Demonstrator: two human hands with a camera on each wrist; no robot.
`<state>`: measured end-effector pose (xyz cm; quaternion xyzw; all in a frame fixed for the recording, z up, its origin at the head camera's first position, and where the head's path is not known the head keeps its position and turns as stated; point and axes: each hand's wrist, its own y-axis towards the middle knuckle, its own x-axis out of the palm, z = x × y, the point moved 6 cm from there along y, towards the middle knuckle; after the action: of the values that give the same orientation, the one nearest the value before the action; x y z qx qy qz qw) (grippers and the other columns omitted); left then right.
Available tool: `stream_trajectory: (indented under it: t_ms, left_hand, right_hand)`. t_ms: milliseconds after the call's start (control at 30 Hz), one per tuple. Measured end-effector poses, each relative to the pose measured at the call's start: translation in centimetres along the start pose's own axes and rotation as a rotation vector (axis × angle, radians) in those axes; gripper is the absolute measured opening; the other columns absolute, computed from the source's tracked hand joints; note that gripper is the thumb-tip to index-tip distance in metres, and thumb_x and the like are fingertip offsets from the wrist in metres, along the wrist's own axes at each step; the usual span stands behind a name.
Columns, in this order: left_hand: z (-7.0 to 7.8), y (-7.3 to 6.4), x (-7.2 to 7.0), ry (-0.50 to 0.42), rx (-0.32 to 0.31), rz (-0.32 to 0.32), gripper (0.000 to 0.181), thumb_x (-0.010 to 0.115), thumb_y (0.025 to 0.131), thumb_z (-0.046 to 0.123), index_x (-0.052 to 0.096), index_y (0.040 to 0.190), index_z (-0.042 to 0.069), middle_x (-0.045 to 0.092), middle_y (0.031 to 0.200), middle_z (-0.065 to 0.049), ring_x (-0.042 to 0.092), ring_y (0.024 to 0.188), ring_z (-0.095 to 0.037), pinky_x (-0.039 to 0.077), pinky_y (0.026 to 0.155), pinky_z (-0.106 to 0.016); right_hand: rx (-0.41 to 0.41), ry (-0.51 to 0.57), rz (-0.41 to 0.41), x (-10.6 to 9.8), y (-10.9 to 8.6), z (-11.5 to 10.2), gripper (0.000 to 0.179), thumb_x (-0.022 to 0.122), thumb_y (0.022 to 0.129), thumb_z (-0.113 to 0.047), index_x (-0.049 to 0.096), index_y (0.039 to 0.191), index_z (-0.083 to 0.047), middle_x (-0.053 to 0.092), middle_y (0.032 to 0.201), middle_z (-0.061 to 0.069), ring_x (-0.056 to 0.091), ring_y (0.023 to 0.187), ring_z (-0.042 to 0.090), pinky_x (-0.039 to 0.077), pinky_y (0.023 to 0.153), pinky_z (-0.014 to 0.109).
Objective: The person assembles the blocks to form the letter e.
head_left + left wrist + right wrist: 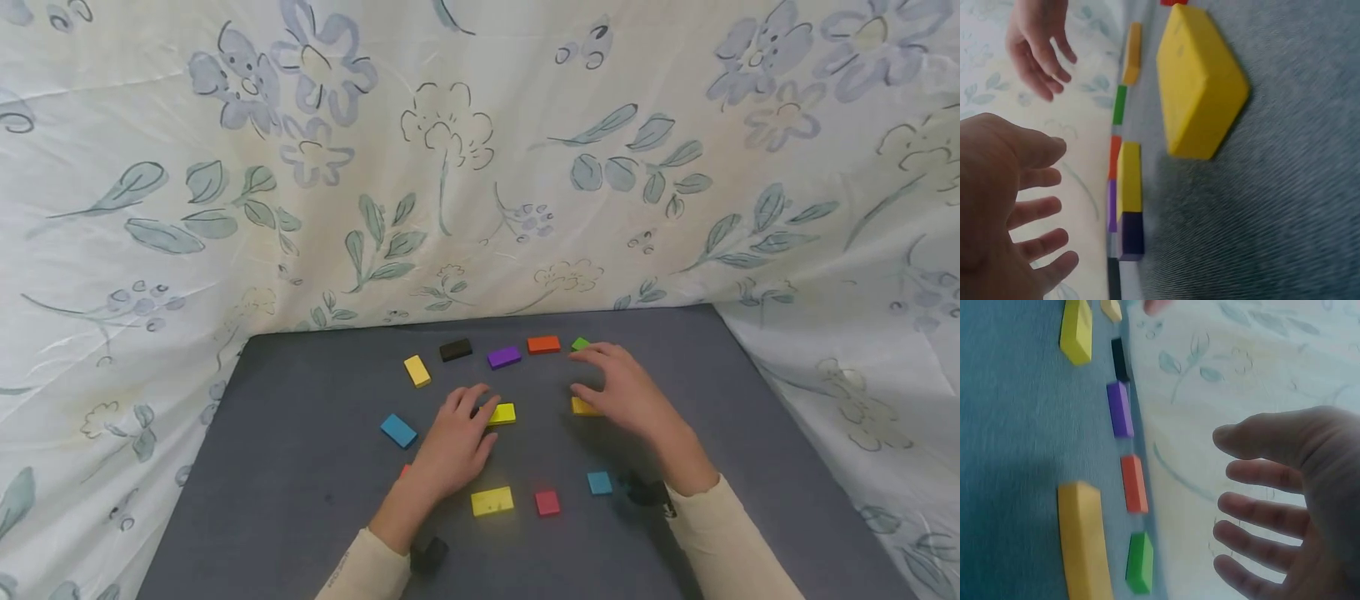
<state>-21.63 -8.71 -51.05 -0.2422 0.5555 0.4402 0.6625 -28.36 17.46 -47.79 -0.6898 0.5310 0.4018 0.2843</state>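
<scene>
My left hand (pixel 453 446) hovers over the table with relaxed, spread fingers and holds nothing. Its fingertips overlap a small yellow block (pixel 504 414) in the head view. From the left wrist, that block's end meets a dark purple one (pixel 1130 237), which my hand hides in the head view. To the right, my right hand (pixel 628 390) is also raised, fingers loosely bent with nothing between them. Below its thumb lies an orange-yellow block (pixel 583 407), partly covered. A green block (pixel 580 343) shows just past its index finger.
Along the back lie red-orange (pixel 543 345), purple (pixel 504 357) and black (pixel 455 350) blocks, with a pale yellow one (pixel 417 371) nearby. A blue block (pixel 398 431) is at left. Nearer are yellow (pixel 492 502), red (pixel 547 502) and blue (pixel 599 483) blocks. Floral cloth (pixel 480 183) hangs behind.
</scene>
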Motion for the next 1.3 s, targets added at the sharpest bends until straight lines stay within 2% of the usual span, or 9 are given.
stream_trajectory:
  t_ms: [167,367,767,1000,1300]
  left_hand:
    - [0.5,-0.3,1.1,0.038,-0.006,-0.060,0.057,0.069,0.108,0.032,0.055,0.160,0.012,0.043,0.164,-0.012,0.040,0.147,-0.036,0.044,0.116,-0.054]
    - [0.8,-0.6,2.2,0.039,-0.014,-0.134,0.060,0.067,0.109,0.037,0.052,0.162,0.015,0.038,0.168,-0.009,0.037,0.149,-0.033,0.041,0.119,-0.053]
    - [0.8,-0.6,3.1,0.039,0.003,-0.141,0.059,0.065,0.110,0.040,0.053,0.162,0.014,0.043,0.166,-0.009,0.039,0.150,-0.033,0.038,0.121,-0.053]
    - [0.7,-0.7,3.4,0.044,-0.004,-0.174,0.061,0.065,0.110,0.042,0.052,0.163,0.016,0.044,0.166,-0.009,0.038,0.151,-0.034,0.036,0.123,-0.054]
    - [0.7,-0.6,4.5,0.109,-0.025,-0.235,0.067,0.063,0.108,0.051,0.046,0.167,0.023,0.037,0.170,-0.007,0.033,0.154,-0.034,0.033,0.124,-0.055]
  right_hand:
    - [0.014,-0.013,-0.017,-0.2,-0.7,1.8,0.054,0.083,0.096,-0.021,0.067,0.145,-0.004,0.057,0.147,0.024,0.049,0.138,0.046,0.043,0.111,0.069]
    - [0.014,-0.033,-0.045,0.3,-1.4,2.9,0.052,0.084,0.095,-0.021,0.070,0.142,-0.003,0.060,0.144,0.025,0.052,0.135,0.048,0.044,0.109,0.070]
    - [-0.026,-0.068,-0.075,2.1,-1.7,4.1,0.048,0.083,0.093,-0.014,0.072,0.139,-0.006,0.064,0.141,0.022,0.055,0.131,0.047,0.045,0.107,0.068]
    - [-0.013,-0.090,-0.101,2.9,-1.6,4.2,0.045,0.084,0.093,-0.009,0.074,0.136,-0.006,0.067,0.139,0.019,0.055,0.131,0.046,0.045,0.109,0.067]
    - [0.001,-0.125,-0.100,3.6,-1.4,4.7,0.039,0.085,0.092,-0.009,0.078,0.130,-0.008,0.070,0.129,0.015,0.059,0.123,0.041,0.048,0.106,0.064]
